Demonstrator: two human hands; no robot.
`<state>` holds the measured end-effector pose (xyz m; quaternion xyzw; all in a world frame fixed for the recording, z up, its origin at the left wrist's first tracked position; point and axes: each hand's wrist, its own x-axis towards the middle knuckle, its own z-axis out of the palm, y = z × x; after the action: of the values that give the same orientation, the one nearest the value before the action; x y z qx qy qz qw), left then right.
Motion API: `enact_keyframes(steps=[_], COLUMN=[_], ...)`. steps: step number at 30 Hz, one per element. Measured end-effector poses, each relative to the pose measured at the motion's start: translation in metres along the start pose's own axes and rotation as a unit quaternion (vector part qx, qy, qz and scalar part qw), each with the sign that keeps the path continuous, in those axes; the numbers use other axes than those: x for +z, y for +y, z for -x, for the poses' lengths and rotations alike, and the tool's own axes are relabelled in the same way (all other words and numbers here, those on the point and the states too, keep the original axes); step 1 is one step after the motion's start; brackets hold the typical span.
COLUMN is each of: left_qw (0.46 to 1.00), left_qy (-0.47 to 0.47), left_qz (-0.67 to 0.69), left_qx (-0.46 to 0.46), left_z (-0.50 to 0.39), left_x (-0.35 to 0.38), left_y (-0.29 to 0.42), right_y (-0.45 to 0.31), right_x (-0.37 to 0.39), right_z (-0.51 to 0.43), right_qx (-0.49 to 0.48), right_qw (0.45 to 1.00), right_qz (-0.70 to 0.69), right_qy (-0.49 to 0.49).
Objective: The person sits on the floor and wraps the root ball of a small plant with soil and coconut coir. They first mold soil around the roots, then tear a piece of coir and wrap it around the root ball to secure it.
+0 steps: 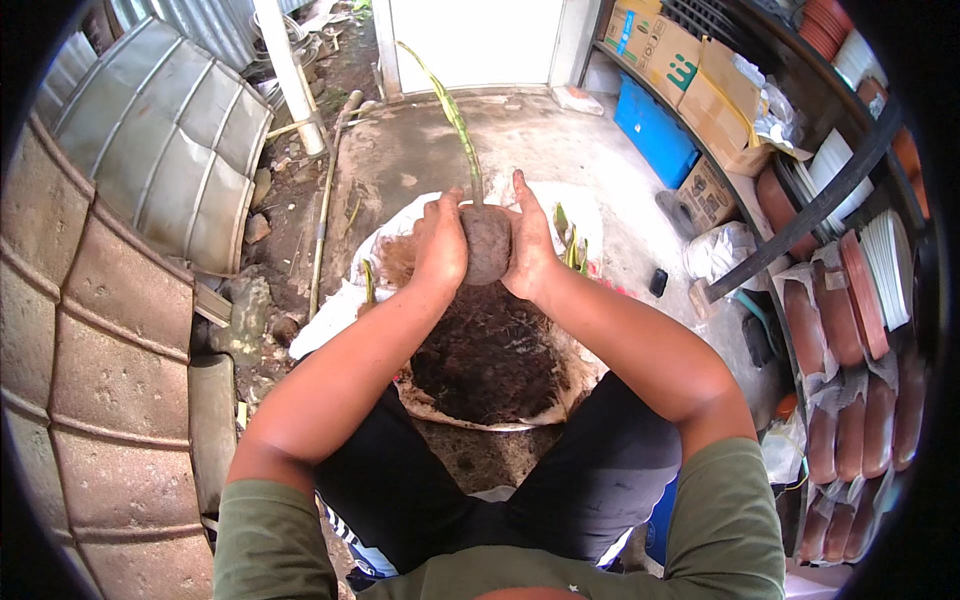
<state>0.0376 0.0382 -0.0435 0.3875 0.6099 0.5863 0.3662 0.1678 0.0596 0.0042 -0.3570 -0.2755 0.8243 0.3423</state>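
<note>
Between my two palms is a rounded ball of dark soil [487, 244], held up over a sack of soil. A tall variegated leaf [459, 120], like a snake plant's, rises from its top. My left hand [442, 244] presses the ball's left side, its fingers partly hidden behind. On the other side my right hand [534, 244] rests against the ball, thumb pointing up. Below them the white sack [397, 221] lies spread around dark, fibrous soil [480, 360]. Short leafy plants [574, 244] stand at the sack's right, and another small leaf [367, 279] shows at its left.
Ribbed tan panels [127, 352] and a bent metal sheet [172, 142] line the left. Shelving on the right holds cardboard boxes [667, 64], a blue crate [652, 131] and stacked brown planters [840, 322]. A black bar [802, 206] slants in front. A small black object [658, 283] lies on the floor.
</note>
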Motion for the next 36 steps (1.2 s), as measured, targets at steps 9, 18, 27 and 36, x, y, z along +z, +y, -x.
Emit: enact_keyframes(steps=[9, 18, 27, 36], left_qw=[0.973, 0.975, 0.975, 0.95], left_qy=[-0.05, -0.051, -0.063, -0.06], left_qz=[0.206, 0.182, 0.189, 0.291], left_qx=[-0.086, -0.116, -0.095, -0.101], left_z=[0.024, 0.006, 0.032, 0.052], left_x=[0.002, 0.009, 0.012, 0.02], left_y=[0.029, 0.016, 0.014, 0.027], right_y=[0.019, 0.022, 0.017, 0.011], right_x=[0.005, -0.014, -0.018, -0.014], right_z=[-0.01, -0.025, -0.005, 0.004], right_qx=[-0.034, -0.028, -0.059, -0.013], right_qw=[0.996, 0.995, 0.981, 0.994], right_qz=[0.015, 0.015, 0.101, 0.077], right_qy=[0.079, 0.097, 0.155, 0.077])
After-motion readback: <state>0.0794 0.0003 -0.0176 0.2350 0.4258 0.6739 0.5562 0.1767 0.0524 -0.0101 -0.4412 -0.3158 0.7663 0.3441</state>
